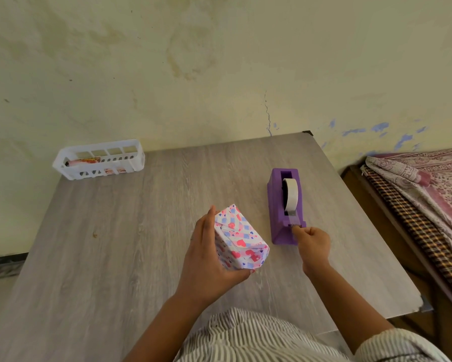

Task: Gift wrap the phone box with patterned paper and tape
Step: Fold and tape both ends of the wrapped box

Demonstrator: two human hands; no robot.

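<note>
The phone box [241, 237], covered in white paper with pink and blue hearts, stands on end near the middle of the grey table [115, 244]. Its folded end flaps face up. My left hand [209, 254] grips it from the left side and underneath. To its right sits a purple tape dispenser [284, 205] holding a white tape roll [290, 195]. My right hand [312, 242] is at the dispenser's cutter end, fingers pinched on the free end of the tape.
A white plastic basket [99, 159] with rolled patterned paper inside stands at the table's far left corner, against the wall. A bed with patterned cloth [428, 194] lies beyond the table's right edge.
</note>
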